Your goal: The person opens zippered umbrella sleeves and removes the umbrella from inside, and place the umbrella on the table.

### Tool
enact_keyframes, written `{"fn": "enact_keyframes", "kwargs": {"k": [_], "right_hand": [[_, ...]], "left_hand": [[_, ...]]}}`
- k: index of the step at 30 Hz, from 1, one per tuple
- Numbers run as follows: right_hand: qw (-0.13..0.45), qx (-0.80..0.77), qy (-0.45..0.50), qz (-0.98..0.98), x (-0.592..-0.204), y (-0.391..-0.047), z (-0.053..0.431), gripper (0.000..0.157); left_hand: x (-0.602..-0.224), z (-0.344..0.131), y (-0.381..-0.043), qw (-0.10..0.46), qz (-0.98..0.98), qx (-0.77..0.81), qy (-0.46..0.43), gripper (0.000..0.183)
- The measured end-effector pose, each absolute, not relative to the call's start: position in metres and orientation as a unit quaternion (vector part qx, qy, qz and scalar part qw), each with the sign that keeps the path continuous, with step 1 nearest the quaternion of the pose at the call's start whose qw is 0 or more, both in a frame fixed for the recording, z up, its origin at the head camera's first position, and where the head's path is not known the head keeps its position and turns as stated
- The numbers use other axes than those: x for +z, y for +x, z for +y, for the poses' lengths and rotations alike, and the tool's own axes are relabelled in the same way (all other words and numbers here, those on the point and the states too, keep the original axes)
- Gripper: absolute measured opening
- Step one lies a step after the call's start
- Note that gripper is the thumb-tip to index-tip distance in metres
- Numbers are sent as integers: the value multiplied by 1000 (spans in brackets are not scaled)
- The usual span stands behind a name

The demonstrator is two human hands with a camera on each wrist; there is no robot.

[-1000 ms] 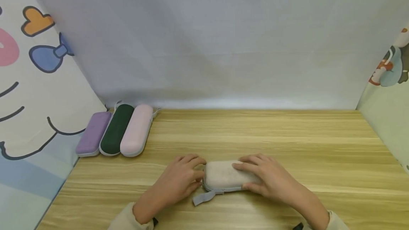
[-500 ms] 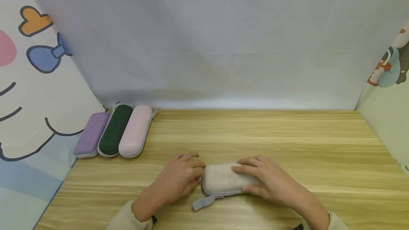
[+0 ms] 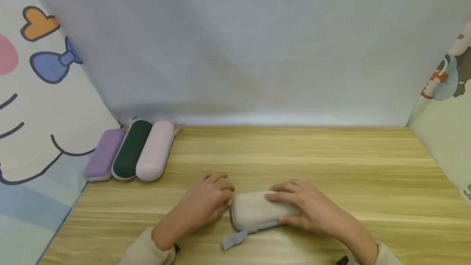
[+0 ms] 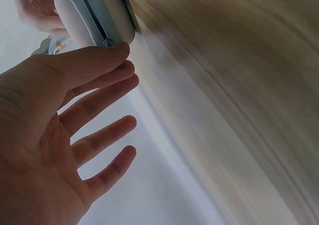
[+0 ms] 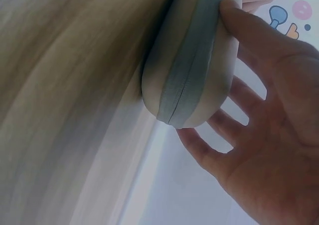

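Note:
A cream zip-up hard case (image 3: 254,209) with a grey zip band lies on the table before me, its grey strap (image 3: 234,240) hanging from the front left corner. My right hand (image 3: 309,205) grips the right end, fingers over the top and thumb at the front side. In the right wrist view, the thumb presses the case's side by the zip band (image 5: 192,70). At the left end, my left hand (image 3: 206,201) pinches the zipper pull (image 4: 107,43) between thumb and index finger, the pull mostly hidden; its other fingers are spread apart.
At the far left of the wooden table (image 3: 312,154), a purple case (image 3: 106,153), a dark green case (image 3: 132,149) and a pale pink case (image 3: 155,150) lie side by side. A pale cloth wall (image 3: 257,52) stands behind, with printed panels at both sides.
The cream case has shifted slightly toward me and left, its left end swinging nearer. The right hand keeps its grip; the left hand has moved only slightly left.

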State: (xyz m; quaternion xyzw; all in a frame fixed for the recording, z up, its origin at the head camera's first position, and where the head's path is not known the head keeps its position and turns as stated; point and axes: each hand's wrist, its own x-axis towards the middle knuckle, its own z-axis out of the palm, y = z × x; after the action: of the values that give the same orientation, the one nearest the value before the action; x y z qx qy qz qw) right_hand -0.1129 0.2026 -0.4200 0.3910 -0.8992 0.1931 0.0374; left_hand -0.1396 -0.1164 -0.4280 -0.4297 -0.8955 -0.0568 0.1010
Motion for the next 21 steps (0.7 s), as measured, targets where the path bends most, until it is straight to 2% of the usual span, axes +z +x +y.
{"fn": "enact_keyframes", "kwargs": {"k": [9, 16, 21], "right_hand": [[26, 201, 397, -895, -422, -112, 202, 55], [26, 205, 402, -892, -420, -113, 204, 56], [28, 205, 405, -891, -422, -114, 205, 56]], "left_hand": [[-429, -119, -143, 100, -893, -51, -436, 22], [-429, -119, -149, 104, -890, -46, -442, 15], [-427, -118, -153, 98, -890, -42, -444, 23]]}}
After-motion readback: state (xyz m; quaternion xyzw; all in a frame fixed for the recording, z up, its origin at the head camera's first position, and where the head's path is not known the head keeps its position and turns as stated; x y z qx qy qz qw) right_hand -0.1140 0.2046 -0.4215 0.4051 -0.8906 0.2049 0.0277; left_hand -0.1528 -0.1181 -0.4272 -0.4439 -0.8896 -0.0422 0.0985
